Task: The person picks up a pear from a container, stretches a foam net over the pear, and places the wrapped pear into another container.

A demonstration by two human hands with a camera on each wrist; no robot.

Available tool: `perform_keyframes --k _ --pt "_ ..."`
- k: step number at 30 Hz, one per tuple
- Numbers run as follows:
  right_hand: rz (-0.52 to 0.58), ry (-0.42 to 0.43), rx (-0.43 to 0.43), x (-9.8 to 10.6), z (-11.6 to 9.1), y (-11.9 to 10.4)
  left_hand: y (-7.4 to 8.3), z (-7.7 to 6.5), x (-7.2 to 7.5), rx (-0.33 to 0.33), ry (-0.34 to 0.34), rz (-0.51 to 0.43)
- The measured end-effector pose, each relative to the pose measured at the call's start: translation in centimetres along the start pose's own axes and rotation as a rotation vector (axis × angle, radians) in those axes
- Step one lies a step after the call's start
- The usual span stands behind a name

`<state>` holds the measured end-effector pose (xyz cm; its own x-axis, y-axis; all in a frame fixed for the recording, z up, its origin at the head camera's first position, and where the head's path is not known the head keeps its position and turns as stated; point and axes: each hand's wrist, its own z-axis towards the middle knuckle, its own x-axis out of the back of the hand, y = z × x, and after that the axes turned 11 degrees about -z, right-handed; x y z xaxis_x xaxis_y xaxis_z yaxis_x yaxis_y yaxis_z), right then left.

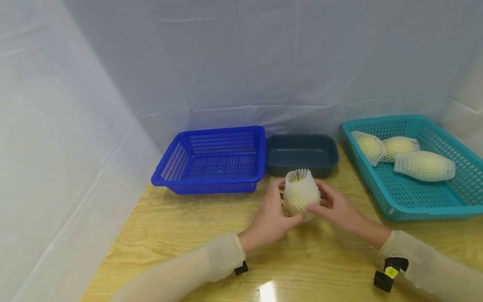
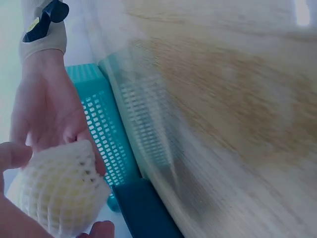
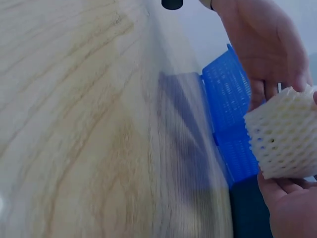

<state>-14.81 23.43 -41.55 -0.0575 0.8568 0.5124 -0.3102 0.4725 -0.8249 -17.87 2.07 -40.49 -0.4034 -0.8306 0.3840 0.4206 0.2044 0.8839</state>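
A pale yellow fruit with a dark stem, apparently a pear, stands upright in a white foam net, stem end up. My left hand holds it from the left, thumb on the near side and fingers curled behind. From the right, my right hand grips the same netted pear, its thumb against the front. In the right wrist view the foam net shows between both hands, held above the table. Its far side is hidden.
Behind the hands sits a dark teal tray, with a blue basket to its left. At the right, a turquoise basket holds several netted fruits. All stand on a wooden table before white sheeting.
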Motion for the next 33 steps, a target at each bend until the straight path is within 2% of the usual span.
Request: perform_keyframes --k 3,5,9,12,19,26,33 --pt "0.038 0.023 -0.006 -0.5 0.0 -0.2 0.6 -0.1 -0.2 0.018 0.037 0.080" --pt "0.077 0.029 -0.007 -0.7 0.1 -0.3 0.8 0.1 -0.3 0.034 0.055 0.082" --pt "0.143 0.006 -0.006 -1.0 0.0 -0.7 0.8 0.4 -0.3 0.056 0.076 0.020" --pt "0.127 -0.003 -0.006 -0.8 -0.1 -0.9 0.5 0.6 -0.1 0.059 0.072 -0.053" --pt "0.166 -0.048 0.051 0.1 -0.3 -0.5 -0.2 0.4 0.2 0.061 0.032 -0.204" --pt "0.110 -0.062 0.054 0.5 -0.3 -0.5 -0.1 0.4 0.8 0.040 -0.056 -0.345" --pt "0.213 -0.146 0.075 0.7 -0.3 -0.6 0.4 0.4 1.5 0.005 -0.143 -0.423"
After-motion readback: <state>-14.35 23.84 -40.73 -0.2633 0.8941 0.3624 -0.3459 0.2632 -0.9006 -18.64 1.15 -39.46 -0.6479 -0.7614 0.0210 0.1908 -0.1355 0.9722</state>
